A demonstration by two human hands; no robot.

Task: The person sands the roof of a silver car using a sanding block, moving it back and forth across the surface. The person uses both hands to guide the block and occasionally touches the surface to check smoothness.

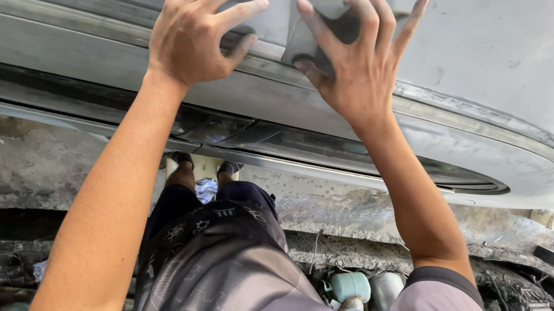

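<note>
Right hand (pixel 361 75) presses a dark grey sanding block (pixel 320 40) flat against the grey car panel (pixel 507 56). Block sits under the palm and fingers; thumb (pixel 313 71) hooks its lower edge at 7 o'clock, index finger (pixel 315 22) lies over its left side, remaining fingers splayed past its top toward 12 and 1 o'clock. Grip loose, hand wide open.

Left hand (pixel 190 33) at 9 o'clock of the block, just beside it, fingers spread flat on the panel, holding nothing. Thumb tip near the block's left edge; contact cannot be told.

Below at 6 o'clock: concrete ground (pixel 29 164), a pale green jug (pixel 350 285).
</note>
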